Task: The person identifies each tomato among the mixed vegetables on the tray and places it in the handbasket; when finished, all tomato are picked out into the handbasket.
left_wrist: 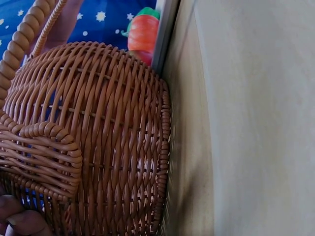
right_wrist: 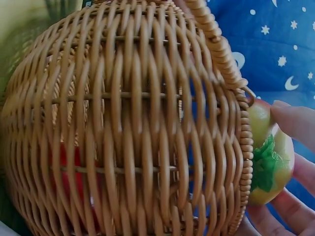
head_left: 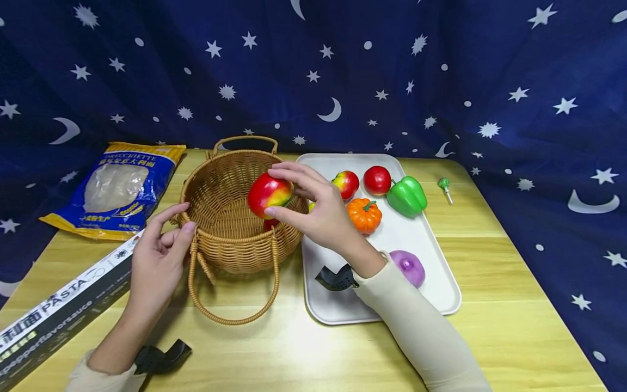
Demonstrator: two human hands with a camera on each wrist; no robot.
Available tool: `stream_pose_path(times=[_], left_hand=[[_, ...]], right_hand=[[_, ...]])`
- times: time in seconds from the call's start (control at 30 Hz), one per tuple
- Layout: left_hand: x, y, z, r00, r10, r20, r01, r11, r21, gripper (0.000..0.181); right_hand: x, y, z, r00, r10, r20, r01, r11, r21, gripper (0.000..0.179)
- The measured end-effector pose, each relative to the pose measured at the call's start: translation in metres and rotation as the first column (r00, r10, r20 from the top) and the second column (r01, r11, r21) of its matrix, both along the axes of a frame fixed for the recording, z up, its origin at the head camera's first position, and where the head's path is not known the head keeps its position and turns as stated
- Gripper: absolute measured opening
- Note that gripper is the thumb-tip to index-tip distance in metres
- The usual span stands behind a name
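My right hand [head_left: 320,209] holds a red-and-yellow toy mango [head_left: 266,195] between thumb and fingers, over the right side of a wicker basket [head_left: 235,253]. In the right wrist view the mango's green leaf [right_wrist: 268,164] shows just beyond the basket rim. At the basket's left rim, my left hand [head_left: 159,256] grips the edge with thumb and curled fingers; in the left wrist view only some fingertips [left_wrist: 22,219] show. Something red [right_wrist: 74,177] is inside the basket, seen through the weave; its kind is hidden. One basket handle [head_left: 235,321] hangs down toward me.
On a white tray [head_left: 338,302] at right lie a red-yellow fruit [head_left: 346,184], a red fruit [head_left: 377,181], a pumpkin [head_left: 364,216], a green pepper [head_left: 407,197] and a purple onion [head_left: 409,268]. A lollipop [head_left: 444,189], pasta bag [head_left: 117,185] and pasta box [head_left: 68,310] flank them.
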State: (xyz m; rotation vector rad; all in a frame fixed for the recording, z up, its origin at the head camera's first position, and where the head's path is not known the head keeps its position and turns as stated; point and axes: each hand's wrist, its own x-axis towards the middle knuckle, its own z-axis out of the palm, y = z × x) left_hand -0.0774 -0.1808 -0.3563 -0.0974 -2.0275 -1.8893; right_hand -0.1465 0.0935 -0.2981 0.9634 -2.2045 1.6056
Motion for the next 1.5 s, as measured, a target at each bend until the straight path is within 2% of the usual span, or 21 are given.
stream_pose_path(times=[0.17, 0.3, 0.4, 0.5, 0.6, 0.77, 0.93, 1.07, 1.27, 1.37, 1.5], left_hand=[[0.0, 0.0, 0.0, 1.0, -0.001, 0.009, 0.0, 1.0, 0.005, 0.038], [0.001, 0.002, 0.0, 1.0, -0.003, 0.02, 0.002, 1.0, 0.008, 0.038], [0.001, 0.002, 0.0, 1.0, -0.004, 0.02, 0.004, 1.0, 0.011, 0.038], [0.001, 0.003, 0.0, 1.0, -0.007, 0.017, 0.007, 1.0, 0.013, 0.038], [0.001, 0.003, 0.0, 1.0, -0.015, 0.018, 0.015, 1.0, 0.02, 0.039], [0.003, 0.001, 0.001, 0.999, 0.009, 0.032, -0.01, 1.0, 0.008, 0.038], [0.004, 0.0, 0.001, 0.999, 0.015, 0.042, -0.016, 1.0, 0.007, 0.038], [0.003, 0.001, 0.001, 0.999, 0.01, 0.039, -0.01, 1.0, 0.017, 0.039], [0.002, 0.002, 0.003, 1.0, 0.005, 0.025, -0.006, 1.0, 0.03, 0.038], [0.001, 0.001, 0.002, 1.0, -0.009, 0.016, 0.008, 0.999, 0.052, 0.039], [0.001, 0.001, 0.001, 1.0, -0.007, 0.021, 0.006, 0.999, 0.04, 0.039]], right_hand=[[-0.001, -0.002, -0.006, 0.994, 0.017, -0.108, -0.01, 0.998, 0.066, 0.049], [0.0, -0.003, -0.01, 0.992, 0.022, -0.126, -0.009, 0.995, 0.102, 0.045], [0.0, -0.002, -0.011, 0.992, 0.023, -0.121, -0.012, 0.996, 0.088, 0.042], [0.0, -0.001, -0.011, 0.996, 0.003, -0.085, -0.001, 1.0, 0.02, 0.04], [-0.001, 0.002, -0.01, 0.999, -0.034, -0.036, 0.03, 0.994, -0.108, 0.036], [-0.003, 0.01, -0.003, 0.991, -0.136, -0.012, 0.126, 0.945, -0.303, 0.03], [-0.006, 0.025, -0.005, 0.964, -0.265, 0.033, 0.258, 0.893, -0.369, 0.031], [-0.005, 0.038, -0.015, 0.943, -0.306, 0.132, 0.333, 0.876, -0.35, 0.036], [0.002, 0.049, -0.039, 0.915, -0.301, 0.27, 0.373, 0.885, -0.279, 0.045], [0.006, 0.049, -0.055, 0.9, -0.302, 0.315, 0.381, 0.895, -0.232, 0.05], [0.011, 0.046, -0.071, 0.888, -0.318, 0.331, 0.388, 0.905, -0.172, 0.058]])
